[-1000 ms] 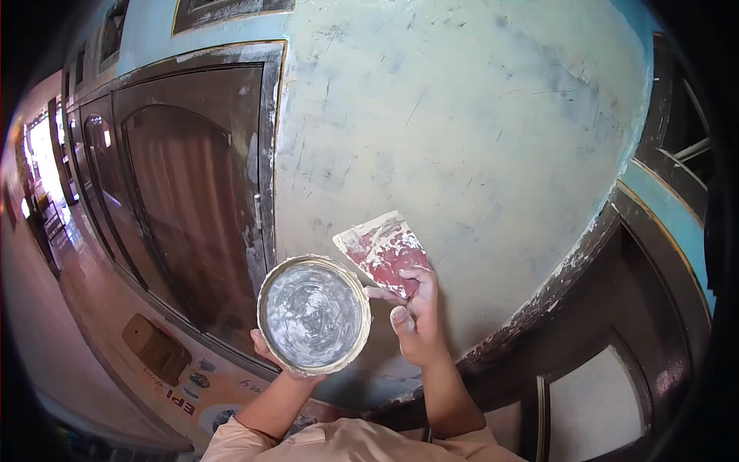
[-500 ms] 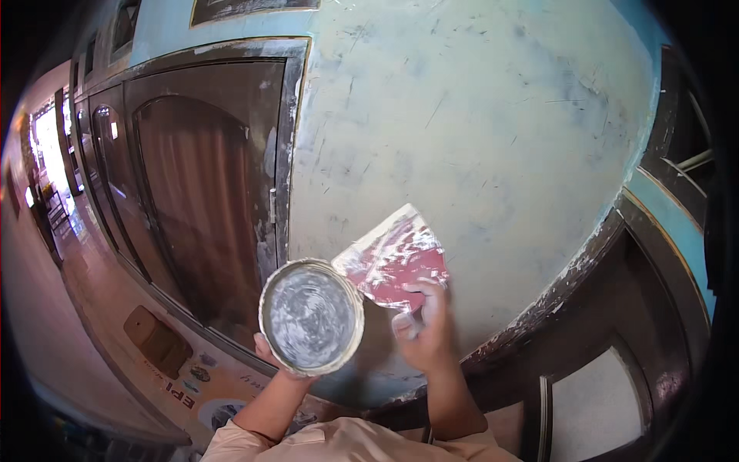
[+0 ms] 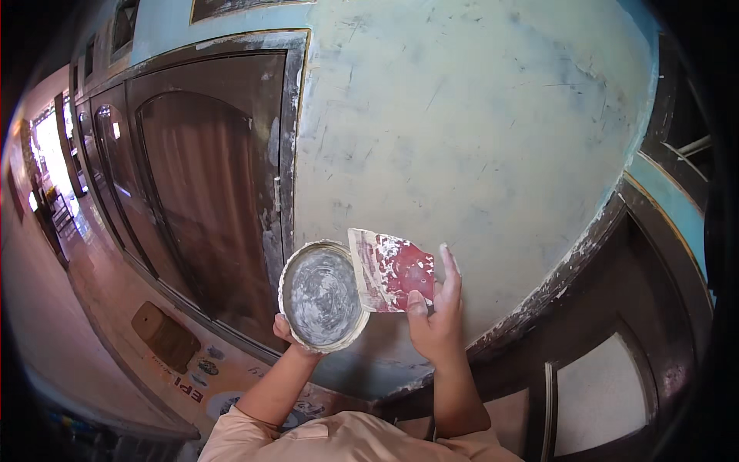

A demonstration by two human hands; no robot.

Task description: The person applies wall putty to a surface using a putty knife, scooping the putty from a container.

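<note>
My left hand [image 3: 286,331] holds a round, shallow pan [image 3: 323,296] from below, its grey inside streaked with white putty and its rim caked with it. In my right hand [image 3: 439,308] is a red putty spreader [image 3: 404,273] with a wide, flat blade, smeared with whitish putty. Thumb and fingers pinch the spreader's right end, while the index finger points up. The spreader's left edge lies against the right rim of the pan. Ahead of both hands rises a pale wall [image 3: 462,154] with grey patches and scratches.
A dark wooden door [image 3: 200,177] with a curtained pane stands at the left, its frame splashed with white. Low on the right is another dark panel with a pale inset [image 3: 604,396]. A brown stool-like object [image 3: 164,335] sits on the floor at lower left.
The spreader has turned so its broad edge now stands nearly upright at the pan's rim. The pan has shifted slightly up and to the right. My right index finger has straightened.
</note>
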